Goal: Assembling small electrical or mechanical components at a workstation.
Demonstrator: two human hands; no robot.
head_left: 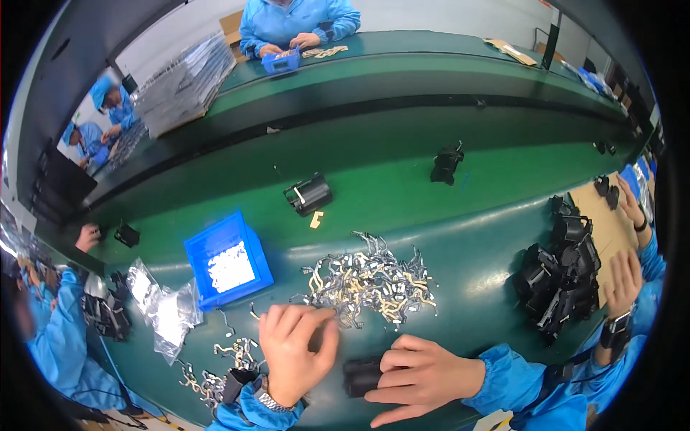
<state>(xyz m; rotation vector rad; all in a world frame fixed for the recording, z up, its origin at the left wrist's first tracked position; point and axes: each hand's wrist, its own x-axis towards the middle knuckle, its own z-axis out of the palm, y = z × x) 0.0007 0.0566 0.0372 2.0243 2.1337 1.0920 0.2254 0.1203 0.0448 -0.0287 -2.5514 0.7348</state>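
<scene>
My left hand (pixel 296 352), with a metal watch band at the wrist, hovers at the near left edge of a loose pile of small bent metal pieces (pixel 377 280). Its thumb and forefinger curl together at the tips; whatever may be between them is too small to make out. To the right, my right hand (pixel 424 377) rests over a black plastic housing (pixel 361 376) on the green table, fingers lying across its right end and gripping it. Part of that housing is hidden beneath the fingers.
A blue bin (pixel 228 262) with small white pieces stands left, beside clear plastic bags (pixel 169 309). More metal pieces (pixel 215 373) lie near my left sleeve. Black housings (pixel 564 269) are heaped right, near a co-worker's hand (pixel 624 284). Another housing (pixel 309 194) sits on the green belt (pixel 381 172).
</scene>
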